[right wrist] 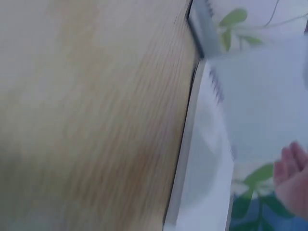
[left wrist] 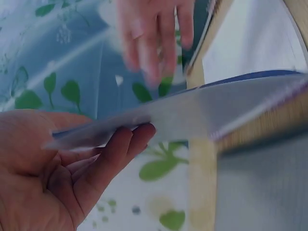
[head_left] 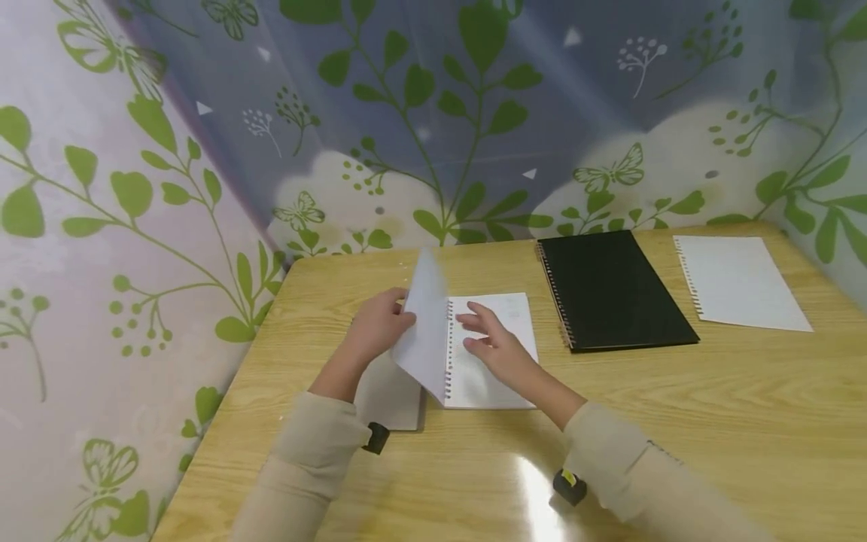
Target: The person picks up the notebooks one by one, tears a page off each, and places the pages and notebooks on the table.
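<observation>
A white spiral notebook [head_left: 497, 361] lies open on the table, its right-hand page flat. My left hand [head_left: 379, 324] pinches the raised leaf [head_left: 423, 324] of this notebook near its outer edge. The leaf stands up steeply from the spiral; in the left wrist view the leaf [left wrist: 173, 113] runs between thumb and fingers. Over the flat page is my right hand [head_left: 497, 346], fingers spread and loosely bent, holding nothing. The right wrist view shows the fingers of the right hand [right wrist: 291, 168] beside the upright leaf.
A grey notebook [head_left: 389, 399] lies to the left, partly behind the left hand and raised leaf. Farther right are a black spiral notebook [head_left: 616, 293] and a white sheet [head_left: 741, 282] with a perforated edge. Patterned curtains [head_left: 420, 135] hang behind the wooden table [head_left: 745, 406].
</observation>
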`<state>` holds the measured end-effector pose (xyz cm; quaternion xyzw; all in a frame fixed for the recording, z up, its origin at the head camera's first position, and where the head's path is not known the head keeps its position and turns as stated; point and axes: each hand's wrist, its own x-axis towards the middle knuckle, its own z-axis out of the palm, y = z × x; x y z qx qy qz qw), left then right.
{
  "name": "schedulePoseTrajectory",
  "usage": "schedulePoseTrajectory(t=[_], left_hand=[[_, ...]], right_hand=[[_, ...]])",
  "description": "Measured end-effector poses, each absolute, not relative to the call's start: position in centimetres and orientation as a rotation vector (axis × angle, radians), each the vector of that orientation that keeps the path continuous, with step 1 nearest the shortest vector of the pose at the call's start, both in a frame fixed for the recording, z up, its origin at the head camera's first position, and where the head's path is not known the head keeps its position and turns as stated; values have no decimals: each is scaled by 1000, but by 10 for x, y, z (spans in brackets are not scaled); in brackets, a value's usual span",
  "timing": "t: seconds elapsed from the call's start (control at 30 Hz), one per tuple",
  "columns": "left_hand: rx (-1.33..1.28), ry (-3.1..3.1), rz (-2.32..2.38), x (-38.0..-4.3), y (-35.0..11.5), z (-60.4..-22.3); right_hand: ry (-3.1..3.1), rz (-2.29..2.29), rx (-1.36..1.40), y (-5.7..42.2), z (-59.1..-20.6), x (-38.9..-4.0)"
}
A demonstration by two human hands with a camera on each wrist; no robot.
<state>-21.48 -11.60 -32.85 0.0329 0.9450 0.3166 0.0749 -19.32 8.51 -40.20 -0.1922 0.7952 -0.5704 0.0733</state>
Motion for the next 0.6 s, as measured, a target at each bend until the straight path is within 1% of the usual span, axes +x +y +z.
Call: schedulePoseTrajectory(t=[0.1, 0.23, 0.3, 0.4, 0.6], left_hand=[[-13, 2858, 893, -216, -134, -334], [-176, 2859, 812, -220, -157, -350], [-253, 2840, 781, -223, -165, -360], [-332, 2804, 755, -226, -174, -378], [-429, 2724, 771, -231, -186, -412]], right_hand=[[2755, -1272, -400, 102, -411, -206], [2895, -741, -269, 123, -426, -221], [2880, -646, -252, 129, -431, -226], [2857, -626, -247, 133, -436, -232], [2849, -573, -167, 131, -439, -242]])
